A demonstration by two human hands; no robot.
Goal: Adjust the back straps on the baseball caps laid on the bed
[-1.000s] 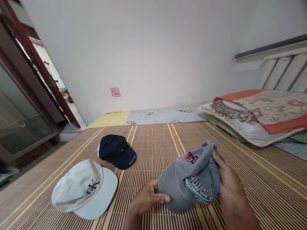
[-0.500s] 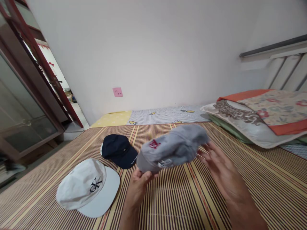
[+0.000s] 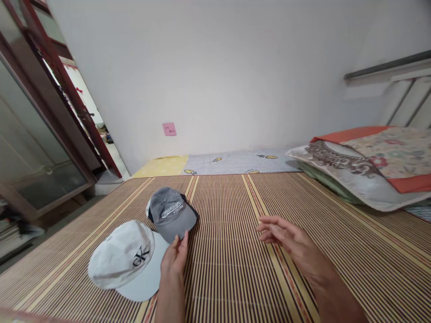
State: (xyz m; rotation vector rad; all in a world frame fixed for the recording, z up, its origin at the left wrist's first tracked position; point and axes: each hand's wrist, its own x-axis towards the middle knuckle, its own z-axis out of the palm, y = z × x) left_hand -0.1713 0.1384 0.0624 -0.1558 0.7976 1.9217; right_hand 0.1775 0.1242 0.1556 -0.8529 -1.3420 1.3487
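A grey cap (image 3: 170, 211) with white lettering lies on top of a dark navy cap (image 3: 192, 211), whose edge shows at the right and back. At the front of its brim is my left hand (image 3: 175, 256), thumb and fingers pinching the edge. Nearer to me, on the left, a white cap (image 3: 121, 255) with black letters rests on the striped mat (image 3: 229, 251), its brim beside my left wrist. My right hand (image 3: 286, 235) hovers over the mat to the right, fingers loosely curved and apart, holding nothing.
Folded bedding and a pillow (image 3: 340, 166) are at the right. Yellow cloth (image 3: 161, 167) and checked cloth (image 3: 235, 162) run along the wall (image 3: 235, 80), which bears a pink note (image 3: 169, 129). A glass-fronted cabinet (image 3: 33, 148) stands at the left.
The grey cap has moved left and down onto the navy cap, its lettered front now facing me. My right hand has let go of it; my left hand has moved left with the brim.
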